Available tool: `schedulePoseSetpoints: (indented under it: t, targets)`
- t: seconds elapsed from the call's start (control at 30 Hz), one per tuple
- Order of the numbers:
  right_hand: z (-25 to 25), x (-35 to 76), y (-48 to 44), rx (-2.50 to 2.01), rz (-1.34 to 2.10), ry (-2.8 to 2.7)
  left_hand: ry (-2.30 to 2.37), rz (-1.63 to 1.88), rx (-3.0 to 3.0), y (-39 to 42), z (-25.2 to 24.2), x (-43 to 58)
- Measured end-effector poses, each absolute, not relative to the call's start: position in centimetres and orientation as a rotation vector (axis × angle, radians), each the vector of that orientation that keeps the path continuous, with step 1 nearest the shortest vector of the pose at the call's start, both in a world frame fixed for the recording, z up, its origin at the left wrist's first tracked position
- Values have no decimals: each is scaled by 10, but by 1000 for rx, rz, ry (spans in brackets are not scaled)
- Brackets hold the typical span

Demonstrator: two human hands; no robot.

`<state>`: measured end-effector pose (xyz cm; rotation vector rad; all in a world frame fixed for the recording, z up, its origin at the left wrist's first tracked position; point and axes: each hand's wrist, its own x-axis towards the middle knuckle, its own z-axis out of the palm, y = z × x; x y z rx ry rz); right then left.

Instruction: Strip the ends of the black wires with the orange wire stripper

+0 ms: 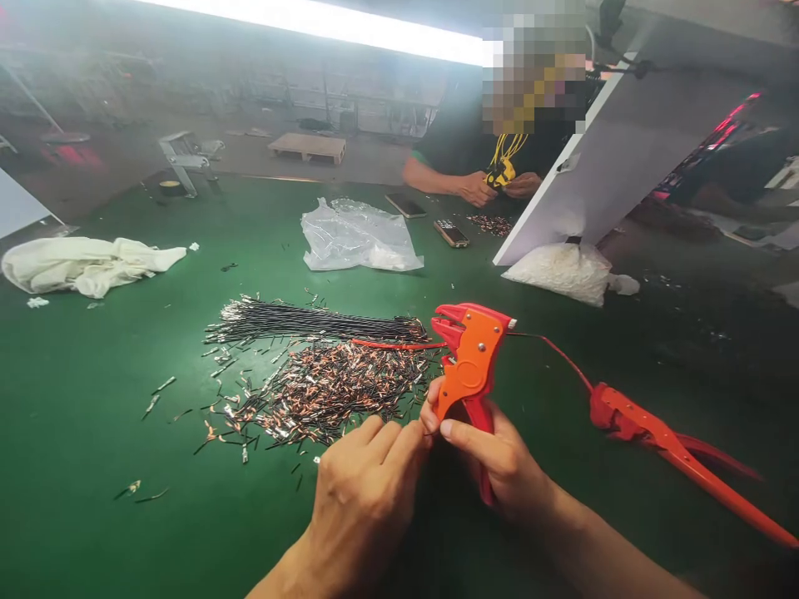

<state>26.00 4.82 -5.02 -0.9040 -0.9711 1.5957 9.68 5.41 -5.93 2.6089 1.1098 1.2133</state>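
My right hand (499, 462) is wrapped round the handles of an orange and red wire stripper (469, 362), held upright over the green table (81, 399). My left hand (365, 491) is closed beside it, fingertips pinched together near the tool's lower body; what they pinch is too small to see. A thin red wire (393, 344) runs from the left toward the stripper's jaws. Left of the tool lie a bundle of black wires (312, 323) and a heap of short cut copper and black wire bits (325, 391).
A red crimping tool (674, 445) lies at the right. A clear plastic bag (355, 237), a white cloth (81, 264), a white-filled bag (565, 270) and two phones (450, 233) sit farther back. Another person's hands (493, 185) work yellow wires behind a tilted white board (624, 158).
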Motion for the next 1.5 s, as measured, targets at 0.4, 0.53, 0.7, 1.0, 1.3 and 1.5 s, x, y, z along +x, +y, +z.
schedulePoseSetpoints:
  t: [0.4, 0.53, 0.7, 1.0, 1.3, 1.5]
  targets:
    - [-42, 275, 52, -836, 1997, -640, 1429, 1376, 2644, 79, -44, 75]
    - [-46, 273, 52, -869, 1973, -683, 1432, 1330, 2652, 79, -48, 76]
    - [-43, 272, 53, -722, 1732, -777, 1386, 1343, 2619, 75, -53, 74]
    - [-48, 266, 47, -527, 2000, -841, 1347, 1689, 2496, 69, -42, 74]
    - [-57, 257, 41, -437, 2169, -770, 1315, 1703, 2317, 69, -40, 75]
    - [-57, 271, 42, -472, 2148, -891, 1382, 1771, 2380, 76, -31, 66]
